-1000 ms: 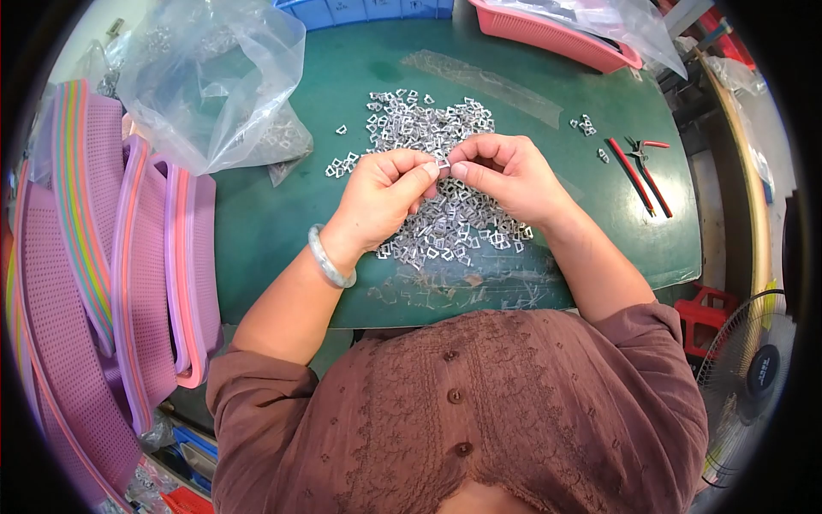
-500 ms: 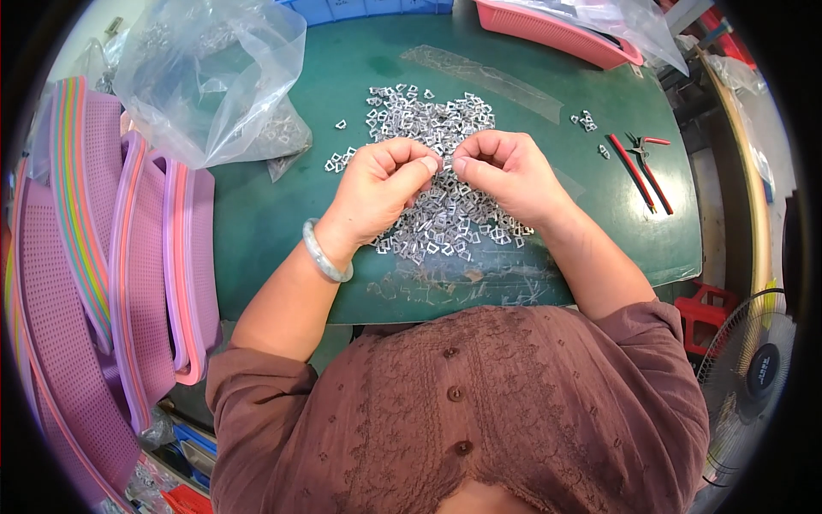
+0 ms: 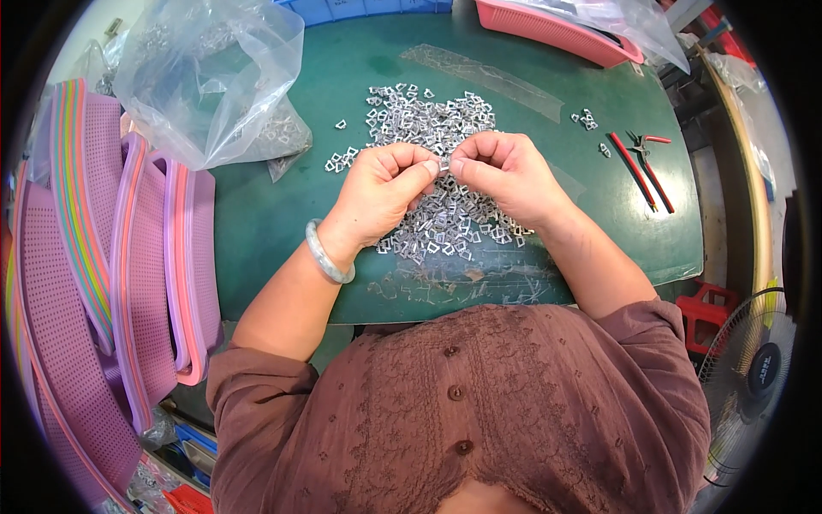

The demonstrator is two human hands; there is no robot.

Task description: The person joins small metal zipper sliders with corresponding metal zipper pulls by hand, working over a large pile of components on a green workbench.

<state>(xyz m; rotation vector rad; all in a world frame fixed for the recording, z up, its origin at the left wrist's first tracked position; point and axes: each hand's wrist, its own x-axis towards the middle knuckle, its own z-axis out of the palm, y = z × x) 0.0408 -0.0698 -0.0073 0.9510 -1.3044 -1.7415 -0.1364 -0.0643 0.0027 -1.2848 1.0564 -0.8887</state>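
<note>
**My left hand [image 3: 381, 190] and right hand [image 3: 507, 176] meet over one small metal clip [image 3: 444, 163]**

My left thumb and forefinger are pinched shut on the clip; my right fingertips are drawn together at its right side, though I can't tell whether they grip it. It sits between my hands, over the middle of a pile of similar clips [image 3: 441, 218] on the green table [image 3: 282, 240], and my hands cover part of that pile. A few strays lie to either side. Red-handled pliers [image 3: 634, 171] lie well off to my right; clear tape [image 3: 484, 79] is stuck beyond the pile.

At the upper left, a clear plastic bag [image 3: 214, 81] has more clips in it. The pink basket [image 3: 552, 36] holds plastic bags. Purple baskets [image 3: 145, 257] crowd my left. The clip is too small to show which way it points or how its long axis runs.
</note>
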